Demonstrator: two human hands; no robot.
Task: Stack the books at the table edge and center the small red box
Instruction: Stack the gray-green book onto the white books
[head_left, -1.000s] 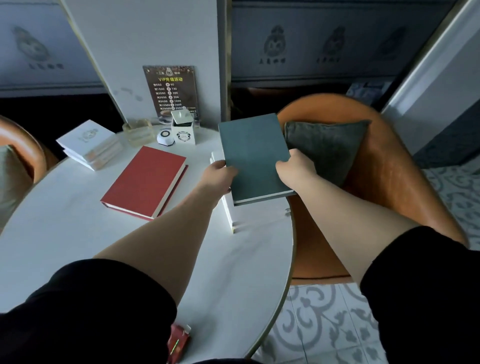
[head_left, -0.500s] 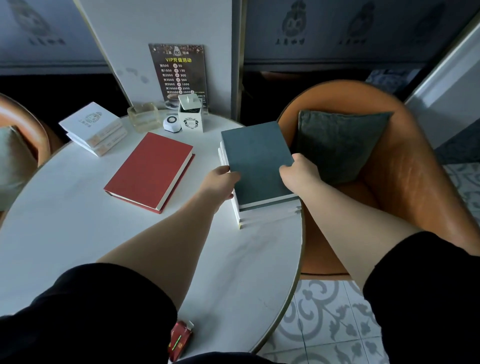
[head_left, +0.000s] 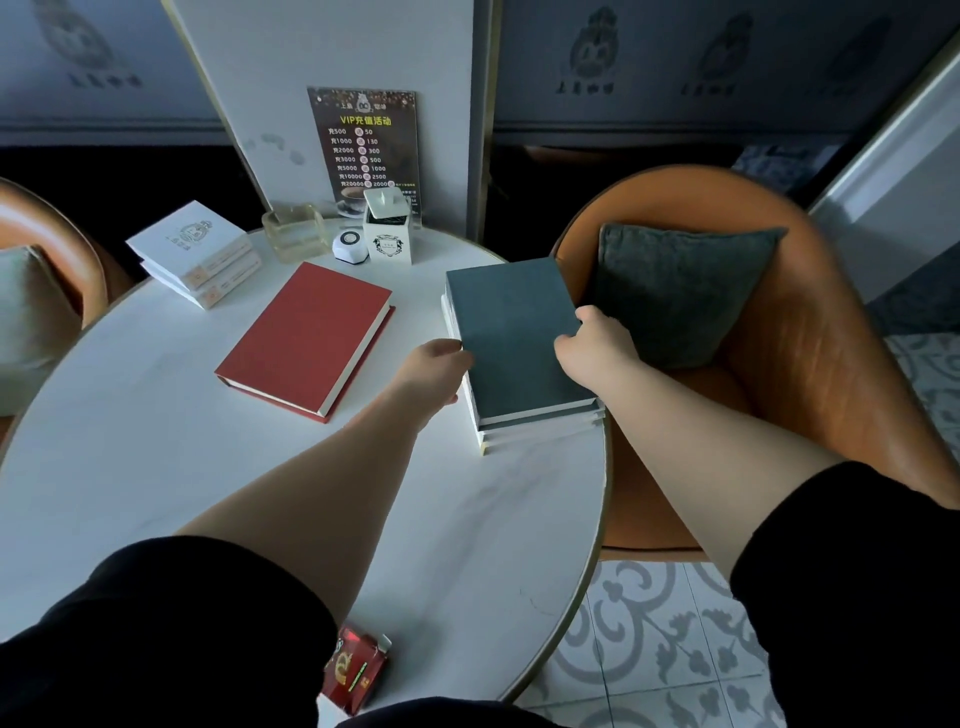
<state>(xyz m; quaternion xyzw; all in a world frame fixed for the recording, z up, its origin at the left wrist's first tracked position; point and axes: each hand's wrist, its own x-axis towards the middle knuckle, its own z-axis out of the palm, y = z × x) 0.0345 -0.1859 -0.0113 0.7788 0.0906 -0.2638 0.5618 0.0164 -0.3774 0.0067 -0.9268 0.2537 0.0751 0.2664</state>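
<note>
A dark teal book (head_left: 511, 332) lies on top of a white book (head_left: 540, 431) at the right edge of the round white table (head_left: 156, 441). My left hand (head_left: 434, 369) touches the teal book's left side, and my right hand (head_left: 592, 348) grips its right side. A red book (head_left: 306, 338) lies flat near the table's middle. The small red box (head_left: 353, 670) sits at the near edge, partly hidden by my black sleeve.
Two stacked white boxes (head_left: 195, 254) sit at the far left. A glass ashtray (head_left: 296, 234), a round call button (head_left: 347, 245), a white holder (head_left: 387, 228) and a menu sign (head_left: 371, 140) stand at the back. An orange armchair (head_left: 810, 364) with a grey cushion (head_left: 680, 291) adjoins the right edge.
The teal book has come down from mid-air onto the white book at the right edge, with both hands staying on its sides.
</note>
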